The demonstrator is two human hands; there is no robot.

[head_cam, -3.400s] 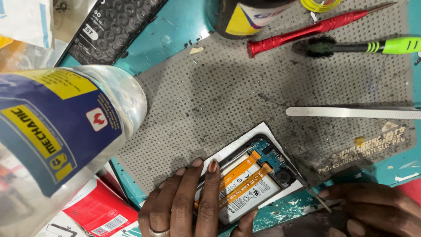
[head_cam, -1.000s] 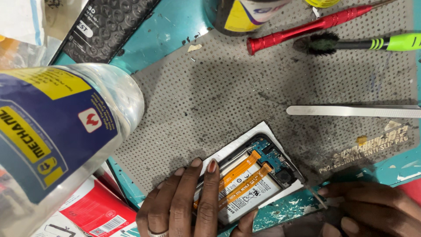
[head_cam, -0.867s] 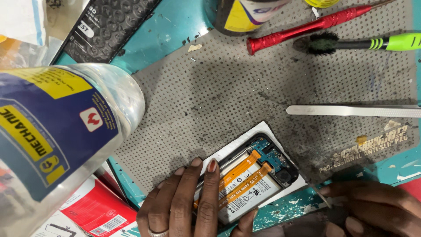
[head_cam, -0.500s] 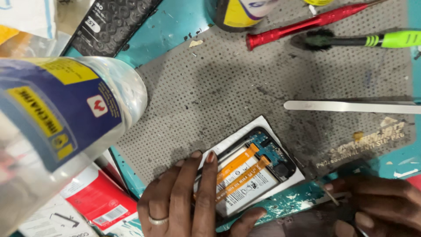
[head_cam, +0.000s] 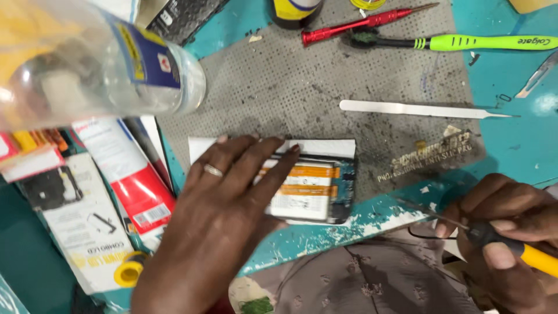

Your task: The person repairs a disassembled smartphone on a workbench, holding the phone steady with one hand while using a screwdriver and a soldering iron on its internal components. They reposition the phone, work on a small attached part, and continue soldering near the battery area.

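head view, opened phone [head_cam: 317, 189], orange-striped battery exposed

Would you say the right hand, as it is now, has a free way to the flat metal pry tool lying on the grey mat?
Probably yes: nothing lies between the right hand and the pry tool, but the hand already grips a yellow-handled screwdriver.

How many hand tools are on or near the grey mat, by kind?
Screwdrivers: 2, a red one on the mat, a yellow-handled one in the right hand
Toothbrush, green: 1
Flat metal pry tool: 1
Tweezers, partly cut off at the edge: 1
Total: 5
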